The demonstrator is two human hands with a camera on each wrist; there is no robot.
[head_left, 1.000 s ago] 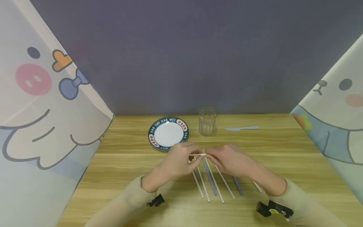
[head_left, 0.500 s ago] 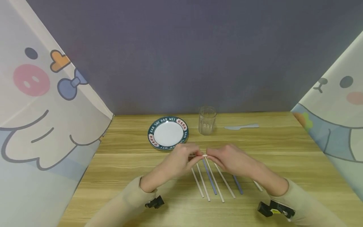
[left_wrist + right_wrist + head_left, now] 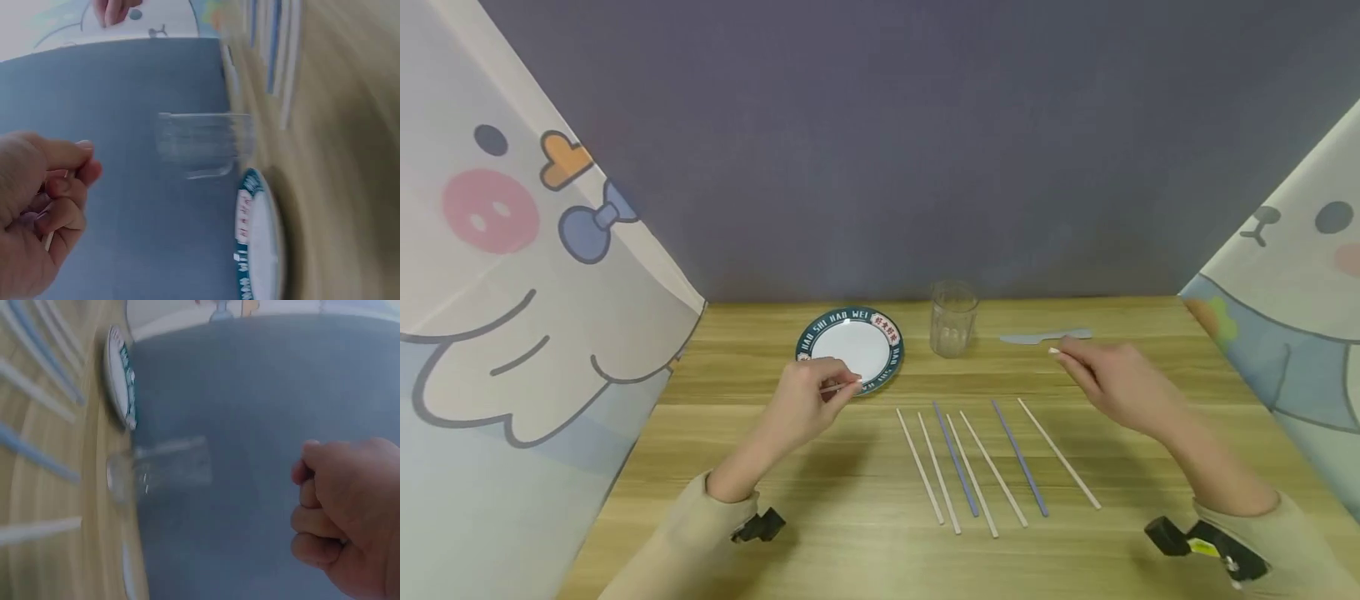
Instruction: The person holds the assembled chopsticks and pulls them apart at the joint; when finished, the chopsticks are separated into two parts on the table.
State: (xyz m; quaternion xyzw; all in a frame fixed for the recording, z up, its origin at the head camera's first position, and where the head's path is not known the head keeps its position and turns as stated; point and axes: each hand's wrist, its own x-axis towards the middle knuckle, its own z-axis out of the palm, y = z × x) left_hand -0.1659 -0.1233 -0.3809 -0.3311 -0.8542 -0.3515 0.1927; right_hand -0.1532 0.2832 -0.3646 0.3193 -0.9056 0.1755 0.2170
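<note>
In the head view my left hand pinches a thin white stick over the near rim of the plate. Part of that stick shows between the curled fingers in the left wrist view. Off to the right, my right hand pinches a small white piece above the table, near the knife; only its tip pokes out. Between the hands several slim white sticks and two blue sticks lie side by side on the wood, fanned slightly.
A clear glass stands upright at the back, right of the plate. Beyond it a pale knife lies flat. The wooden table ends at a dark back wall, with cartoon-printed panels on both sides.
The hands, which met over the sticks with a white stick between them, have moved apart. My left hand went left to the plate, my right hand right and farther back; each keeps a white piece.
</note>
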